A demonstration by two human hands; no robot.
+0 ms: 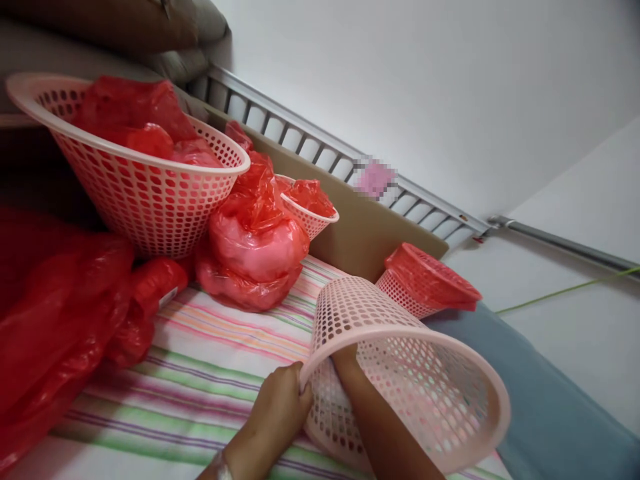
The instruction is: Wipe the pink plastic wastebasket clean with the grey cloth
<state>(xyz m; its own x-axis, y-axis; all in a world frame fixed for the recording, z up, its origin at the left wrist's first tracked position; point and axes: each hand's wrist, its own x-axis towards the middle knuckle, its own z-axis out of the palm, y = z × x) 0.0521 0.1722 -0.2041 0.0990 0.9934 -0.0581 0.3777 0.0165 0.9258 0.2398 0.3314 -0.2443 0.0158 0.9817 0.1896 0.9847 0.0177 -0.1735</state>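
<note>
While my left hand [284, 403] clamps the left rim, the tipped pink basket [417, 383] sits over striped bedding [200, 380], long axis running mouth-near to base-far; right hand [345, 355] is deeper inside, grip hidden, can't tell.

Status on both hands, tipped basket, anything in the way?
Left hand gripping rim of tipped basket. Right hand reaching inside, fingers hidden. Basket's mouth faces camera. Red-bagged basket close behind.

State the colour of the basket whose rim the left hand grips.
The basket is pale pink, seen in the head view, the only one.
</note>
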